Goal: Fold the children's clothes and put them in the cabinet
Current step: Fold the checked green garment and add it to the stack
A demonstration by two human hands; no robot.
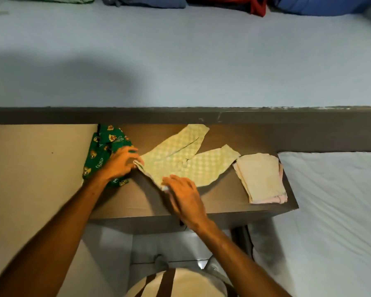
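Small yellow-green checked trousers (186, 161) lie spread on a brown shelf (223, 202), legs pointing up and right. My left hand (120, 163) pinches the left end of their waistband. My right hand (184, 196) pinches the waistband's near end at the shelf's front. Under my left hand lies a green garment with cartoon prints (103, 146). A folded cream and pink stack (261, 179) sits at the shelf's right end.
A dark ledge (180, 116) runs across above the shelf, with a pale blue surface (180, 61) beyond it. Folded green, blue and red clothes (255, 5) line the top edge. A white sheet (330, 211) lies to the right; a tan panel (30, 168) to the left.
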